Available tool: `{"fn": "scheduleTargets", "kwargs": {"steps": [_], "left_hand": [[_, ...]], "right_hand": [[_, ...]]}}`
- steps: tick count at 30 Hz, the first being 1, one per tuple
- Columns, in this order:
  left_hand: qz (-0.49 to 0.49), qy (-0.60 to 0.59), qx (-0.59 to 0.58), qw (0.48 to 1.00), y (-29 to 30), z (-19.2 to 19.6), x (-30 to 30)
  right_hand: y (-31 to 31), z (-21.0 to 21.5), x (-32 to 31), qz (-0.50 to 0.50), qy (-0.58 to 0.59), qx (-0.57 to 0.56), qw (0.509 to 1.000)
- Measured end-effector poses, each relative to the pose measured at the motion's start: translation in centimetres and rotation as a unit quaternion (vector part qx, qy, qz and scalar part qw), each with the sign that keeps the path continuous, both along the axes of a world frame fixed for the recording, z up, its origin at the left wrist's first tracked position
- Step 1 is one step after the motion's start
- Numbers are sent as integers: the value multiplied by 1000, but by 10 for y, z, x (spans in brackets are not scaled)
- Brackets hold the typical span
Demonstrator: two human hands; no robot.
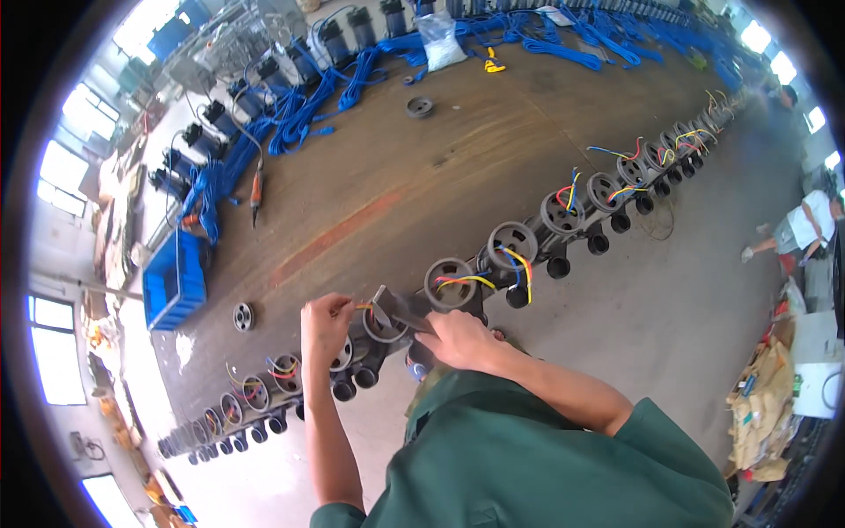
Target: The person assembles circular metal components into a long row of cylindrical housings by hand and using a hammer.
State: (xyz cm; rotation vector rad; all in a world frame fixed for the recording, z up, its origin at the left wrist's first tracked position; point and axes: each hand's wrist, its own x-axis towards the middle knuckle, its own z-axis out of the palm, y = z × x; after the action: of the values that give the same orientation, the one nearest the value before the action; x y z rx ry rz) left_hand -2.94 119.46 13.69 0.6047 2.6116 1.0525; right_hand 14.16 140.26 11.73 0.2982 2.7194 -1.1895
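A row of round grey metal housings [449,280] with spoked tops runs along the near edge of the table. Red, yellow and blue wires [531,275] stick out of many of them. My right hand [459,340] is wrapped round the handle of a hammer [383,306], whose head is over one housing right in front of me. Just left of that head, my left hand [326,322] is closed in a pinch on short coloured wires [362,306] that come from the same housing. The hammer head hides part of the housing's top.
A blue crate [175,280] stands at the table's left end. Loose round metal parts [420,107] lie on the brown tabletop [378,194]. Dark motors with bundled blue cables [299,119] line the far edge, near a plastic bag [440,41] and yellow-handled tool [494,62]. A person [811,220] is at far right.
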Motion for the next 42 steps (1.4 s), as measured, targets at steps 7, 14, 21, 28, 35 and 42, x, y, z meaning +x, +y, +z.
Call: {"fn": "scheduleTargets", "kwargs": {"steps": [7,14,21,28,35,42], "left_hand": [[-227,216,-69,947,114,-8,58],[-222,220,-23,950,139,-16,46],[-62,10,142,988,106,-5,40],[-70,7,148,987,90,-11,31],[-108,-5,130,986,98,-14,16],[-105,-22,115,987,90,-24,9]], "right_hand": [[87,85,55,-136,77,-110,982],[109,96,69,-166,108,-137,971],[68,13,53,-113,50,74,990],[63,55,36,-124,29,-27,992],[69,-27,51,-115,43,82,989],[56,54,34,-181,14,-95,979]]}}
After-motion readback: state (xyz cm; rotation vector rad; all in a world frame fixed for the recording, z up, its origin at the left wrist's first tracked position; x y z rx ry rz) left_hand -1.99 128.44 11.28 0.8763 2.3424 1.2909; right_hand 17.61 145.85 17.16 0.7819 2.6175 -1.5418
